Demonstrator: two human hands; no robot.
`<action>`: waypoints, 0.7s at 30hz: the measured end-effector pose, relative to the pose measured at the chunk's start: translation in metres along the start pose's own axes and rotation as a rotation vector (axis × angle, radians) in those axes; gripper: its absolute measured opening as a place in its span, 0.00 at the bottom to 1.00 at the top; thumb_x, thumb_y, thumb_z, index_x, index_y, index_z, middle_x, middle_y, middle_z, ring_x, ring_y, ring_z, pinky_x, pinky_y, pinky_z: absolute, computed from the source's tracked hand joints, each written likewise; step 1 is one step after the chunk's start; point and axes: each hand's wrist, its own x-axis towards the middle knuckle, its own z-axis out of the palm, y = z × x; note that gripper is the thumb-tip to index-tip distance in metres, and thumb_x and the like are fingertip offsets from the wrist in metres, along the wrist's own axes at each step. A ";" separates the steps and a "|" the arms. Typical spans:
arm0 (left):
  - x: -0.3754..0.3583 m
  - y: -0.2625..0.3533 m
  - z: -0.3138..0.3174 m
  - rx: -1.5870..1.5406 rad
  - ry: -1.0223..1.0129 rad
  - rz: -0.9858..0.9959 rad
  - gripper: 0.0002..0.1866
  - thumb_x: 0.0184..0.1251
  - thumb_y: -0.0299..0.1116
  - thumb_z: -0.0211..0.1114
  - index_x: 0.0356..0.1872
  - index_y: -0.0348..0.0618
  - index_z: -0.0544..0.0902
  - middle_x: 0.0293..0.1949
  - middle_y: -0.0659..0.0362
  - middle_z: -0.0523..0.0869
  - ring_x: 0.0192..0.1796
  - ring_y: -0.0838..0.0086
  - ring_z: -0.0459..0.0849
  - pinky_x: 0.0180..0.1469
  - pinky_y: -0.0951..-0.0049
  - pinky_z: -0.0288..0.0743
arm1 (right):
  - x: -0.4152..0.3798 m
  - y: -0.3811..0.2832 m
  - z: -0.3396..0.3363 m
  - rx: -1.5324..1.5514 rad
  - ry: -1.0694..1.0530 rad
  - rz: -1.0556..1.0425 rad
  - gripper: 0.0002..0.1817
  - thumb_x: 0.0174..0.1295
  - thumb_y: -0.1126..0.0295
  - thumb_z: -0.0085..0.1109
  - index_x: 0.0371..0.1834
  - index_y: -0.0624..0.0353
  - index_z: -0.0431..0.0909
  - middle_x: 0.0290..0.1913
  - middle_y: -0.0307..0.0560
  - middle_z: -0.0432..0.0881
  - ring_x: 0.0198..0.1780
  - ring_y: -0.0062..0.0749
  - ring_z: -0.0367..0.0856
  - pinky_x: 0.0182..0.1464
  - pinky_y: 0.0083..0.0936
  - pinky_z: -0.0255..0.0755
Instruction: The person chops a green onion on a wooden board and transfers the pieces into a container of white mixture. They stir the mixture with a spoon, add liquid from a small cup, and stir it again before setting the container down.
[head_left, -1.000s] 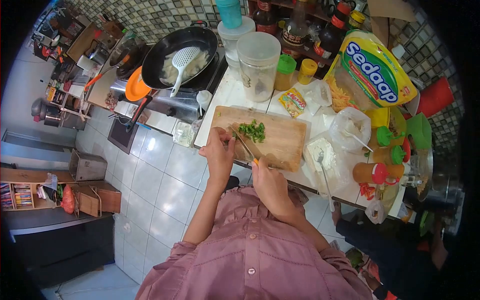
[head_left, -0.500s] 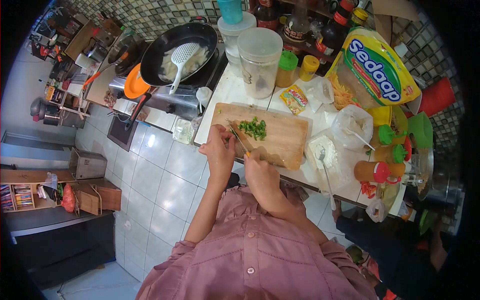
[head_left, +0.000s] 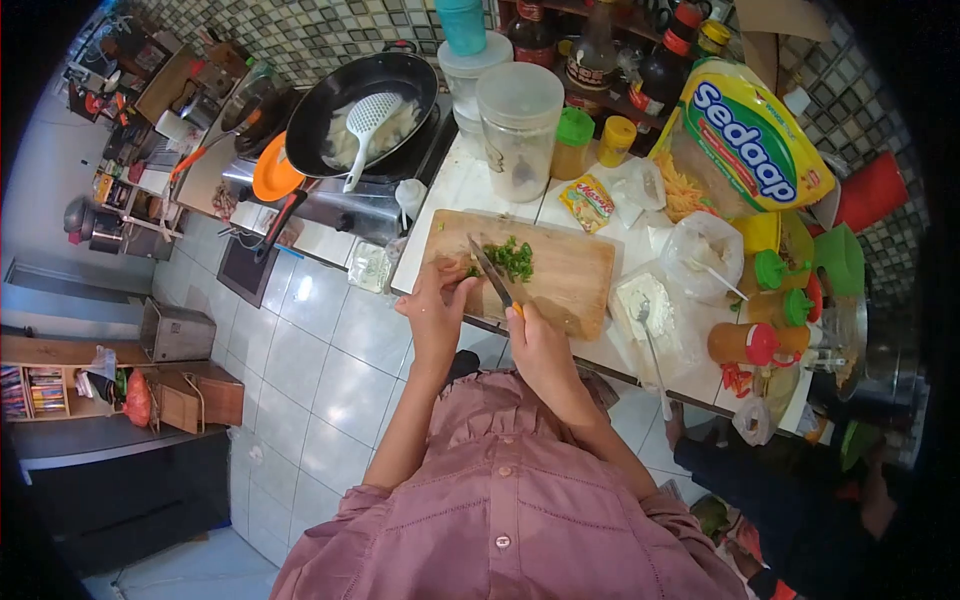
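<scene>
A wooden cutting board lies near the counter's front edge, with a small heap of chopped greens on it. My right hand is closed around the orange handle of a kitchen knife. The blade slants up and left across the board, along the left side of the heap. At the board's left part is my left hand, its fingers bent down beside the greens and its thumb standing apart. Nothing shows in its grip, though its fingertips are partly hidden.
A black frying pan holding pale pieces and a white slotted spatula sits on the stove. Behind the board stand a clear container and jars. To the right are white powder with a spoon, sauce bottles and a Sedaap bag.
The knife has turned steeper, and my right hand has shifted slightly right and down. My left thumb has moved away from the fingers. Some greens have shifted in the heap.
</scene>
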 end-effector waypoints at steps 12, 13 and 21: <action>0.022 0.012 -0.012 -0.231 -0.039 -0.134 0.09 0.57 0.29 0.67 0.36 0.36 0.83 0.34 0.56 0.83 0.33 0.76 0.79 0.40 0.78 0.73 | -0.002 -0.005 -0.012 0.076 -0.048 -0.019 0.16 0.68 0.61 0.44 0.29 0.64 0.68 0.21 0.62 0.77 0.27 0.59 0.78 0.28 0.47 0.71; 0.023 0.011 -0.011 -0.209 -0.050 -0.150 0.08 0.56 0.29 0.68 0.36 0.37 0.84 0.37 0.55 0.82 0.34 0.75 0.80 0.40 0.78 0.73 | -0.002 -0.006 -0.012 0.075 -0.047 -0.019 0.16 0.68 0.61 0.44 0.29 0.64 0.68 0.21 0.62 0.77 0.27 0.59 0.78 0.28 0.47 0.71; 0.030 -0.004 -0.008 -0.223 -0.152 -0.148 0.08 0.52 0.31 0.70 0.33 0.40 0.86 0.43 0.52 0.80 0.38 0.67 0.82 0.42 0.70 0.75 | -0.003 -0.004 -0.008 0.100 -0.034 -0.039 0.16 0.68 0.62 0.45 0.28 0.64 0.68 0.21 0.62 0.76 0.26 0.58 0.78 0.26 0.46 0.70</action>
